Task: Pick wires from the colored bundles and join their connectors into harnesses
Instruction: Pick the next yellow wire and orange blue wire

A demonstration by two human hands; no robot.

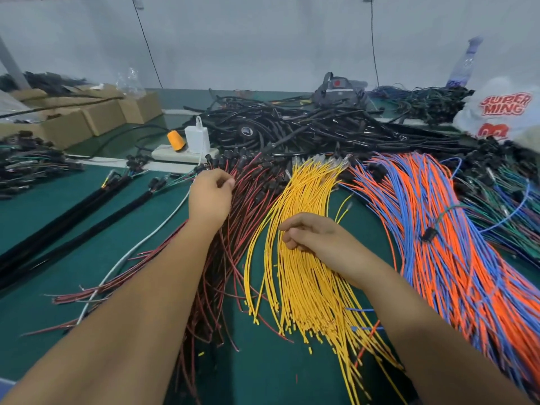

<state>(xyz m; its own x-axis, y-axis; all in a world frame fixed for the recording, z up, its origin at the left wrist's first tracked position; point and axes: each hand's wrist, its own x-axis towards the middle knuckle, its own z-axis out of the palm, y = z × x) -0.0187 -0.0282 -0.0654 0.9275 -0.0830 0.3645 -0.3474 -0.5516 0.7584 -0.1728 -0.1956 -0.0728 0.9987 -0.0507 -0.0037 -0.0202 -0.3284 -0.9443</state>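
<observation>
Left hand (211,197) pinches red-black wires (248,194); right hand (314,233) fingers yellow wires (304,194)

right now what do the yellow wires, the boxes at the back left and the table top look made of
Yellow wires: glossy plastic insulation, probably over metal; their far ends show small clear or metallic terminals.
Boxes: plain brown cardboard, matte, with folded flaps.
Table top: smooth dark green mat, perhaps rubber or vinyl; slight sheen.

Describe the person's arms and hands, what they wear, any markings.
Both forearms are bare as far as the view shows: no sleeves in sight. The left hand and right hand wear no gloves. No watch, bracelet or ring shows on the visible sides, and no tape or markings can be seen. The fingers of both are partly hidden, so rings there cannot be ruled out.
</observation>
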